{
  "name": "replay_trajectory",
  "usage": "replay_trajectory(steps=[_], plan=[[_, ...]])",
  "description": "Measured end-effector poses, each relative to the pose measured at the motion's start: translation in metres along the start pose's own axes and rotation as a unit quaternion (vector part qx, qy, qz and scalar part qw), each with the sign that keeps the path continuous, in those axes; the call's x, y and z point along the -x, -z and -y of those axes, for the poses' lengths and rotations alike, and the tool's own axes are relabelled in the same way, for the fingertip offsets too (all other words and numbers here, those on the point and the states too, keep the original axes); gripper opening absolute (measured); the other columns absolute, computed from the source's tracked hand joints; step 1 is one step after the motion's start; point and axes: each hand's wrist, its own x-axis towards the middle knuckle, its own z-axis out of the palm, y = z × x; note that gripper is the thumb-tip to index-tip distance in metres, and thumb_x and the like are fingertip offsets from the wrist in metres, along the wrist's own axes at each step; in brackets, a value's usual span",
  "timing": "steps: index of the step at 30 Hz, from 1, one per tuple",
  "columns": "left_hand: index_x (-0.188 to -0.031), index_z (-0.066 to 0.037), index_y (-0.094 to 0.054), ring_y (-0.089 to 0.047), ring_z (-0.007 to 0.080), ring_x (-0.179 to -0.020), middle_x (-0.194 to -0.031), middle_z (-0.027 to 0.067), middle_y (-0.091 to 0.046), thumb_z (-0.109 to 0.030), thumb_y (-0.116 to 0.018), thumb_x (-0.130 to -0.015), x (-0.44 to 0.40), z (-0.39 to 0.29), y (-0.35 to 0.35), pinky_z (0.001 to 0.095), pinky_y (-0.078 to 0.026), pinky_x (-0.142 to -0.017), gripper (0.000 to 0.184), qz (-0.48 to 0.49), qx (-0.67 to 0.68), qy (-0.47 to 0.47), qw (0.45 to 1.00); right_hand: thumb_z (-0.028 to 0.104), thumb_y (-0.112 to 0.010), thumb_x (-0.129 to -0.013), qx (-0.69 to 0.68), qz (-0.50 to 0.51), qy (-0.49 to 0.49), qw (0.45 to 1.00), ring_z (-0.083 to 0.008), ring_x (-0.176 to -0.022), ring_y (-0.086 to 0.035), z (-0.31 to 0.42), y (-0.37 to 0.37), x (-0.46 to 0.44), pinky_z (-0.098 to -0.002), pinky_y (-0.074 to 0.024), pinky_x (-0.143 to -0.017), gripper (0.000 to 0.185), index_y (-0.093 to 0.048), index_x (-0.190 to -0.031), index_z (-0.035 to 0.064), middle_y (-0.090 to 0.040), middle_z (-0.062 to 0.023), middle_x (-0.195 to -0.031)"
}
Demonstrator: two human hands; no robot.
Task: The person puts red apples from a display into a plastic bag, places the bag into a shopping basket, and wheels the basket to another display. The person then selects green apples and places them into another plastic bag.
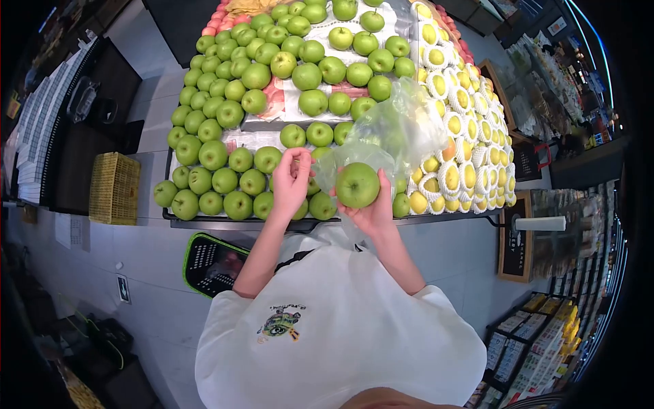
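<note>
My right hand [372, 217] is closed around a green apple [357, 185], with the stem end facing up. A clear plastic bag [398, 126] spreads behind that apple and over the fruit beyond. Part of the bag also shows by my right wrist. To the left, my left hand [293, 178] has its thumb and fingers pinched together close to the bag's edge; what lies between the fingertips, if anything, is hidden. Both hands are above the front of the display of loose green apples [238, 205].
Yellow fruit in white foam nets [468, 175] fills the display's right side. A black basket with a green rim [204, 262] is on the floor below. A yellow woven basket [114, 189] stands left, and a framed sign [515, 247] right.
</note>
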Motion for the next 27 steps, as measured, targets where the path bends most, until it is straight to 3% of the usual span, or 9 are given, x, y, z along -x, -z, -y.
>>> replay_trajectory(steps=[2,3,6,11,14,18,20,22,27], plan=[[-0.115,-0.001,-0.06,-0.061,0.0115,-0.076,-0.092,0.0047,-0.068,-0.017,-0.062,-0.102,0.011,-0.008,0.002,0.0285,-0.051,-0.069,0.02,0.019,0.05,0.001,0.999,0.06,-0.039,-0.104,0.115,-0.161,0.063,0.978,-0.0346,-0.098,-0.071,-0.007,-0.017,-0.014,-0.0359,-0.0625,-0.078,0.07,-0.045,-0.14,-0.0001,-0.063,-0.0244,-0.122],[-0.119,-0.001,-0.058,-0.062,0.0143,-0.085,-0.102,0.0082,-0.066,-0.018,-0.066,-0.099,0.016,-0.011,0.003,0.0299,-0.051,-0.075,0.027,0.006,0.043,-0.045,0.998,0.051,-0.042,-0.106,0.093,-0.142,0.068,0.983,-0.0361,-0.121,-0.061,-0.009,-0.025,-0.018,-0.0434,-0.0558,-0.1,0.061,-0.043,-0.142,0.0018,-0.056,-0.0204,-0.136],[-0.128,-0.002,-0.053,-0.06,0.0223,-0.105,-0.121,0.0138,-0.06,-0.021,-0.076,-0.091,0.029,-0.015,-0.001,0.0342,-0.05,-0.086,0.047,-0.034,-0.04,-0.163,0.985,0.05,-0.043,-0.106,0.064,-0.121,0.058,0.989,-0.0311,-0.128,-0.056,-0.015,-0.028,-0.027,-0.0506,-0.0468,-0.112,0.06,-0.044,-0.143,0.0025,-0.053,-0.0177,-0.141],[-0.137,-0.005,-0.048,-0.053,0.0384,-0.123,-0.137,0.0169,-0.05,-0.029,-0.093,-0.07,0.038,-0.021,-0.004,0.0445,-0.047,-0.1,0.084,-0.008,-0.241,-0.247,0.938,0.041,-0.051,-0.105,0.061,-0.121,0.05,0.989,-0.0307,-0.127,-0.057,-0.03,-0.017,-0.038,-0.0544,-0.0455,-0.111,0.052,-0.045,-0.141,0.0042,-0.053,-0.0164,-0.141],[-0.139,-0.003,-0.045,-0.055,0.0361,-0.123,-0.136,0.0174,-0.051,-0.022,-0.094,-0.067,0.032,-0.011,0.003,0.0436,-0.048,-0.102,0.088,-0.021,-0.262,-0.243,0.934,0.033,-0.055,-0.105,0.12,-0.168,0.065,0.976,-0.0297,-0.126,-0.057,-0.043,0.0,-0.042,-0.0552,-0.0464,-0.108,0.046,-0.045,-0.141,0.0062,-0.054,-0.0166,-0.139],[-0.138,-0.002,-0.046,-0.059,0.0306,-0.119,-0.134,0.0175,-0.054,-0.017,-0.091,-0.073,0.015,-0.005,0.022,0.0409,-0.05,-0.099,0.081,-0.009,-0.234,-0.21,0.949,0.022,-0.053,-0.105,0.141,-0.151,0.04,0.978,-0.0277,-0.123,-0.059,-0.039,0.001,-0.035,-0.0519,-0.0496,-0.103,0.042,-0.043,-0.144,0.0077,-0.057,-0.0211,-0.135],[-0.133,-0.003,-0.051,-0.06,0.028,-0.117,-0.133,0.0177,-0.055,-0.018,-0.089,-0.076,-0.01,0.011,0.035,0.0405,-0.049,-0.099,0.071,-0.045,-0.016,-0.086,0.995,0.019,-0.052,-0.105,0.164,-0.125,0.037,0.978,-0.0276,-0.118,-0.062,-0.028,-0.032,-0.027,-0.0492,-0.0505,-0.101,0.042,-0.042,-0.145,0.0074,-0.06,-0.0219,-0.13],[-0.129,-0.002,-0.053,-0.063,0.0234,-0.11,-0.129,0.0174,-0.058,-0.02,-0.089,-0.078,-0.041,0.018,0.049,0.0364,-0.05,-0.096,0.065,-0.119,0.0,-0.091,0.989,0.017,-0.051,-0.105,0.186,-0.098,0.036,0.977,-0.0274,-0.112,-0.065,-0.022,-0.04,-0.02,-0.0465,-0.0515,-0.099,0.042,-0.042,-0.146,0.0071,-0.063,-0.0227,-0.124],[-0.128,-0.003,-0.054,-0.065,0.0302,-0.108,-0.121,0.0182,-0.065,-0.038,-0.081,-0.084,-0.101,0.049,0.095,0.0421,-0.046,-0.097,0.062,-0.102,-0.249,-0.052,0.962,0.011,-0.049,-0.104,0.265,-0.038,0.016,0.963,-0.0286,-0.097,-0.07,-0.013,-0.019,-0.003,-0.0404,-0.0531,-0.094,0.043,-0.045,-0.146,0.0054,-0.071,-0.0195,-0.104]])
